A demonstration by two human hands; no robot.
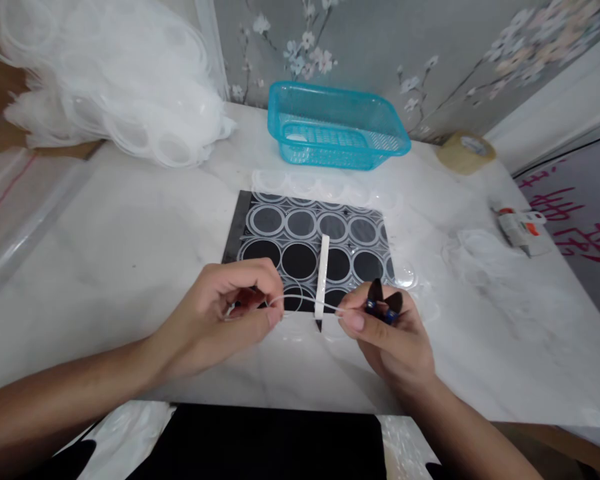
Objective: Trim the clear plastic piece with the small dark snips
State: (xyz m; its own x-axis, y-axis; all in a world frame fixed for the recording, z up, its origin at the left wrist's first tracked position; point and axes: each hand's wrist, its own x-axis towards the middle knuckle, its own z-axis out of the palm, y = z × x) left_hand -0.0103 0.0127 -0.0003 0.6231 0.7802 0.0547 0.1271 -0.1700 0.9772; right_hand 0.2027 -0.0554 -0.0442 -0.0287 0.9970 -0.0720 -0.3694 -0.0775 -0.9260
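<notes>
Between my hands, above the mat's near edge, a thin clear plastic ring [310, 299] is held on edge. My left hand [235, 303] pinches its left side between thumb and fingers. The right side is pinched in my right hand [393, 327], which also has a small pair of dark-bladed snips [383, 303] tucked in it, blades spread and pointing up. Beneath lies a black mat [236, 223] with a clear plastic sheet of joined rings [300, 222] on it. A narrow white strip [323, 273] stands out over the sheet, close to my right fingers.
A blue plastic basket [337, 153] stands behind the mat against the wall. Back left is a big heap of clear ring sheets [130, 87]. At the right are a tape roll [466, 153], a small white-and-orange object [520, 227] and loose clear plastic scraps [480, 257].
</notes>
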